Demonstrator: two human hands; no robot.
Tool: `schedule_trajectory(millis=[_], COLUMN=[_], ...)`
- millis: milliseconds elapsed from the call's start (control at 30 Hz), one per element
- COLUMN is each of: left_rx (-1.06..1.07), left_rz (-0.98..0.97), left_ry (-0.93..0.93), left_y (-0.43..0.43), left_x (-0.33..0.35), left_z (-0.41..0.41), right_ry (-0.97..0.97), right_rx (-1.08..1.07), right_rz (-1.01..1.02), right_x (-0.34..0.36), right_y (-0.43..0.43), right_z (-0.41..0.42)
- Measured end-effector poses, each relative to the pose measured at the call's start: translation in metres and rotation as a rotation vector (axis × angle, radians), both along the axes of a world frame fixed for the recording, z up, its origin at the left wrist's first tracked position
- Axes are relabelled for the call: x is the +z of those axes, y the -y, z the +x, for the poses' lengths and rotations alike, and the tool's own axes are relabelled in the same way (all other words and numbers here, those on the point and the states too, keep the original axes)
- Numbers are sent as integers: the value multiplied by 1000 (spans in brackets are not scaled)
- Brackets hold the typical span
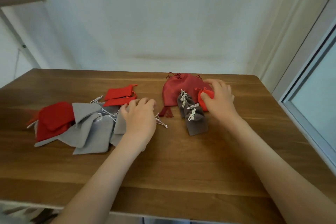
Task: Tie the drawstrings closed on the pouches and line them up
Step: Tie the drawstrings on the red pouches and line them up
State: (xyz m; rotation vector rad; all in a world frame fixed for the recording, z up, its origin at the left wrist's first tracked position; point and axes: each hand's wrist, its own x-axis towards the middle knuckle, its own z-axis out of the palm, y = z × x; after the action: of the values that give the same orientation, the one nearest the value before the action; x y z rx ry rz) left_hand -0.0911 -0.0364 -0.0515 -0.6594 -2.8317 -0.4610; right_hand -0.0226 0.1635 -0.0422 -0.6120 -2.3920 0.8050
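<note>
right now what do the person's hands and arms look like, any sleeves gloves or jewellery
The left hand and right hand are bare: no gloves, and no rings, watch or bracelet show. The left forearm and right forearm are uncovered down to the picture's bottom edge, so no sleeve is in view. No markings show.

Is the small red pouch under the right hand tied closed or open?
Closed. The small red pouch has its neck gathered, red cord looped on top.

free: table [181,169] front, gap between piles | blocked: grey pouch heap [91,129] left, tied pouches [195,121] right
</note>
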Motion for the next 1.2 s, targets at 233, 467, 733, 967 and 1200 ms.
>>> schedule_trajectory(millis=[233, 467, 733, 967, 1200], left_rx=[101, 13, 43, -56, -33], left_rz=[-107, 17, 63, -133, -53], left_ry=[99, 65, -56, -39, -284], left_y=[30, 50, 72, 67, 59], left_x=[2, 0, 2, -2, -14], left_z=[-8, -12, -34, -68, -66], right_ry=[-60, -12, 164, 285, 172], right_rx=[191, 405, 566, 572, 642], right_rz=[213, 293, 227, 111, -205], right_x=[16, 15, 3, 1, 3], right_y=[49, 94, 124, 144, 142], right_z=[-2, -13, -42, -72, -75])
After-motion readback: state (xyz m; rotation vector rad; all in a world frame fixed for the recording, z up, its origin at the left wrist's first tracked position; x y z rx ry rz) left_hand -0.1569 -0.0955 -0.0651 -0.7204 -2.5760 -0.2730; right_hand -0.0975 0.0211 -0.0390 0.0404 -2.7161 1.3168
